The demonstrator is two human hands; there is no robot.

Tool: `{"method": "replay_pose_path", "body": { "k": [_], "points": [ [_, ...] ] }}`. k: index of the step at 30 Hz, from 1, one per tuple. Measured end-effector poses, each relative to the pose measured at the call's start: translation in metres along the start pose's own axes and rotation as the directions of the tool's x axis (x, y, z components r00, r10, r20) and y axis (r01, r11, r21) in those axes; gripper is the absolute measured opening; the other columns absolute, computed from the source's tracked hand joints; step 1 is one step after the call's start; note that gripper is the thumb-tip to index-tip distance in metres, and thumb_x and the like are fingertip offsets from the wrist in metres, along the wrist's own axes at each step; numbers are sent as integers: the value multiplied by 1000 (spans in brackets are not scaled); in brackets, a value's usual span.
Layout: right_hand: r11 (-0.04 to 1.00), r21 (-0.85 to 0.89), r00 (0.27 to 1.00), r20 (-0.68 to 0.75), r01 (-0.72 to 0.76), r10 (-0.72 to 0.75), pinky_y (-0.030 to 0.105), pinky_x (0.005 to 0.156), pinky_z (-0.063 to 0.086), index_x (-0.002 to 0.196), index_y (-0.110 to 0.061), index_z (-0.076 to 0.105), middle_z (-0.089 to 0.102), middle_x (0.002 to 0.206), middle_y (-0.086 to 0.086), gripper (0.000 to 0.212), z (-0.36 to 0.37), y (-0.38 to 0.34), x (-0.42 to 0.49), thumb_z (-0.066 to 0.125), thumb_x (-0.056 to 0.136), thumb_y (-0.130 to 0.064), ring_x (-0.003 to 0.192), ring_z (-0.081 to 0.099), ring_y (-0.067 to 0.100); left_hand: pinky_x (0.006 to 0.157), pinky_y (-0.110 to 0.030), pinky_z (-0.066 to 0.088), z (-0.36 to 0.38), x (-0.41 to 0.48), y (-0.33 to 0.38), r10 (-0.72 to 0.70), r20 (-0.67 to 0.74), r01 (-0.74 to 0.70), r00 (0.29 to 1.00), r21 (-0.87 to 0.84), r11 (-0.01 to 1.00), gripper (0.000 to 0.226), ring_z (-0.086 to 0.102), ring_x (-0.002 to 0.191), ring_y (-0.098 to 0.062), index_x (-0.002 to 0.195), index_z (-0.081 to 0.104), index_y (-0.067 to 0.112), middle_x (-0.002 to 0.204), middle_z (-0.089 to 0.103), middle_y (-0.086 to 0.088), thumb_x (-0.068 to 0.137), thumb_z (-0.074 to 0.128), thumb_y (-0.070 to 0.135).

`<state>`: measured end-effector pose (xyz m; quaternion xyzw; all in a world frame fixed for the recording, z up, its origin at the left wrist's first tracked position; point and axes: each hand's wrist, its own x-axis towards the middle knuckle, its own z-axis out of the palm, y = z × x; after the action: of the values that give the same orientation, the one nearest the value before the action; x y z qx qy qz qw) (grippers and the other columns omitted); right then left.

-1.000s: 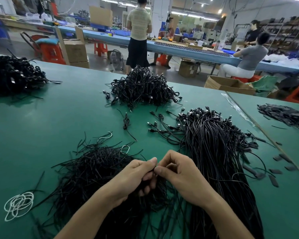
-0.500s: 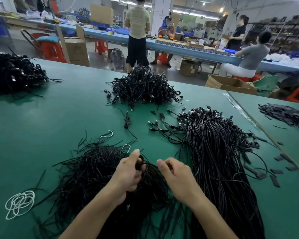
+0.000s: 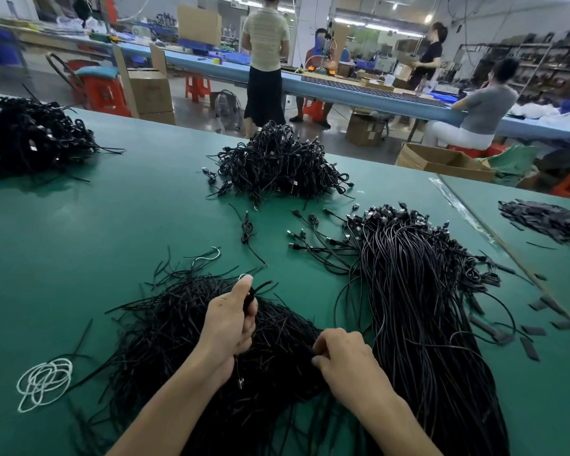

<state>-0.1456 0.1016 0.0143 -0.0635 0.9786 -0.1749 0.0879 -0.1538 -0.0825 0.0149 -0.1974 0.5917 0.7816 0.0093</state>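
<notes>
Partly inside left hand [image 3: 229, 324]: black tie [image 3: 261, 286]; right hand [image 3: 346, 360] pinches tie pile [image 3: 165, 324].

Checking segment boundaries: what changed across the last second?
The hands, pinched together a second ago, have parted: the left hand moved forward gripping a small black cable bundle; the right hand dropped back, pinching into the tie pile. The coiled-cable heap and white wire loops stayed put.

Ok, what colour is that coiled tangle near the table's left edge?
White; the coiled tangle shows best in the head view.
</notes>
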Motion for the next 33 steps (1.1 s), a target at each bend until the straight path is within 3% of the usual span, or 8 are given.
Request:
{"method": "replay_pose_path", "body": {
  "k": [7, 11, 14, 17, 21, 23, 28, 33],
  "points": [
    [995, 89, 999, -22, 43, -41, 21, 73, 55, 111, -25, 68, 64, 86, -11, 18, -24, 7, -8, 64, 94, -21, 78, 62, 3, 36, -18, 15, 3, -4, -1, -8, 11, 8, 1000, 16, 1000, 74, 23, 33, -11, 41, 50, 20, 43, 31, 0, 104, 30, 53],
    [946, 295, 965, -256, 134, -57, 4, 71, 47, 111, -23, 71, 65, 87, -17, 20, -44, 2, -8, 65, 94, -16, 80, 61, -8, 35, -16, 16, 5, -8, 2, -26, 95, 15, 995, 112, 994, 68, 23, 30, -11, 45, 51, 14, 39, 32, 0, 104, 33, 43],
    [852, 454, 926, -368, 260, -86, 6, 76, 46, 106, -27, 74, 68, 89, -19, 20, -43, -17, -10, 67, 92, -14, 86, 62, -9, 37, -16, 18, 11, -16, 4, -21, 227, -12, 974, 143, 990, 53, 22, 32, -12, 60, 61, 9, 40, 36, 0, 100, 39, 35],
    [774, 537, 923, -351, 335, -157, 11, 71, 47, 91, -33, 76, 71, 84, -14, 23, -35, -34, -15, 70, 89, -11, 82, 65, 1, 36, -18, 24, 17, -23, 4, 133, 339, -171, 931, 86, 981, 29, 31, 36, -9, 96, 65, 7, 46, 47, 5, 94, 47, 29],
    [798, 451, 908, -313, 400, -279, 12, 66, 42, 83, -25, 77, 61, 77, -10, 28, -32, -41, -20, 63, 88, -1, 77, 58, 8, 63, -31, 45, 19, -26, 0, 272, 364, -292, 891, 2, 956, 33, 59, 67, -27, 105, 73, 18, 80, 69, -19, 105, 40, 22],
    [811, 410, 896, -332, 418, -294, 9, 68, 42, 89, -24, 78, 61, 81, -12, 26, -34, -41, -23, 64, 89, -2, 81, 59, 6, 67, -25, 52, 18, -26, -2, 285, 337, -292, 897, -31, 956, 44, 69, 76, -22, 97, 78, 18, 86, 75, -15, 106, 36, 30],
    [836, 356, 866, -435, 417, -247, 2, 75, 41, 97, -24, 78, 64, 88, -15, 16, -29, -41, -33, 72, 88, -12, 90, 60, -3, 38, -19, 30, 21, -27, -3, 289, 228, -296, 930, -3, 955, 64, 38, 36, -11, 79, 77, 12, 44, 49, -1, 92, 37, 59],
    [887, 264, 858, -459, 380, -231, 11, 73, 43, 85, -27, 69, 56, 84, -17, 8, -21, -41, -37, 71, 90, -21, 83, 55, 2, 38, -18, 24, 25, -28, -9, 237, 158, -236, 958, -27, 971, 65, 26, 34, -11, 79, 77, 12, 41, 37, -1, 102, 34, 54]
  ]
}}
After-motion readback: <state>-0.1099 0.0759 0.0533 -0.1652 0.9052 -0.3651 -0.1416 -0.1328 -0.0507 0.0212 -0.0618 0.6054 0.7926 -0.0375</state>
